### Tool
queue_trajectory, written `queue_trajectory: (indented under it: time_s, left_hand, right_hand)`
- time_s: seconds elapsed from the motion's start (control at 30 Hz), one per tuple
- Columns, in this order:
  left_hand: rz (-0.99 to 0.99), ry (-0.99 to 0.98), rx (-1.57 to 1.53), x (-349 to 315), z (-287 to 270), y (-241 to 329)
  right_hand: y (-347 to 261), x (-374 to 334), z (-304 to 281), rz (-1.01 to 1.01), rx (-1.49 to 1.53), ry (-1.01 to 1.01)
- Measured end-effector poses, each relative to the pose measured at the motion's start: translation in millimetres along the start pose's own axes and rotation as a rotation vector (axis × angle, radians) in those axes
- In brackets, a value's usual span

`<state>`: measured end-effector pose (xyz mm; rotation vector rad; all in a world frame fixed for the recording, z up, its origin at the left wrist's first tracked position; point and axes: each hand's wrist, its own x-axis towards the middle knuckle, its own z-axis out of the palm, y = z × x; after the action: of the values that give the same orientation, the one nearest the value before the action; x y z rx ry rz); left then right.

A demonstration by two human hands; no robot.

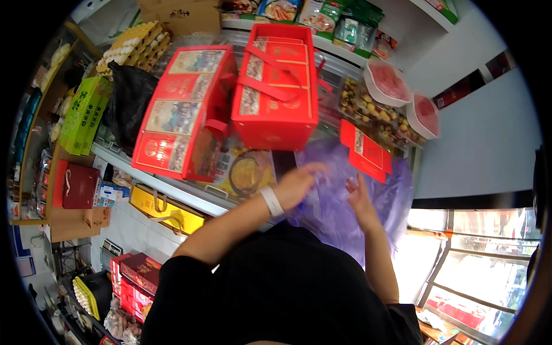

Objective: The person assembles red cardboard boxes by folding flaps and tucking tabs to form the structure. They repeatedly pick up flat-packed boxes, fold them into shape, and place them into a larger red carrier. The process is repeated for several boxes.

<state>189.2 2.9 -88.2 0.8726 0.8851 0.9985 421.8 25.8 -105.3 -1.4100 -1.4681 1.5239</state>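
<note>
A translucent purple plastic bag spreads in front of my body, over the edge of the counter. My left hand, with a white band at the wrist, reaches over the bag's left side, its fingers stretched out and slightly blurred. On the other side my right hand is raised over the bag with its fingers apart. A flat red packet lies at the bag's far side, just beyond my right hand. Farther away stand an upright red gift box with ribbon handles and a second red gift box.
Clear tubs of small eggs and white trays of pink food stand at the far right. Left are a black bag, green boxes and egg trays. A yellow gift box sits below the counter edge.
</note>
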Motion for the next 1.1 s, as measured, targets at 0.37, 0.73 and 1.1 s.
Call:
queue_trajectory:
  time_s: [0.37, 0.73, 1.1]
  left_hand:
    - [0.659, 0.878, 0.203, -143.8, -272.1, 192.5]
    - [-0.078, 1.287, 0.215, -166.3, -541.1, 126.0]
    - [0.148, 0.014, 0.452, -134.2, -142.4, 274.2]
  right_hand:
    - [78.5, -8.9, 70.1, 0.046, -0.8, 0.168]
    - [-32.1, -15.0, 105.9, -0.124, -0.706, 0.375]
    - [-238.3, -22.3, 157.1, -1.154, -0.803, 0.212]
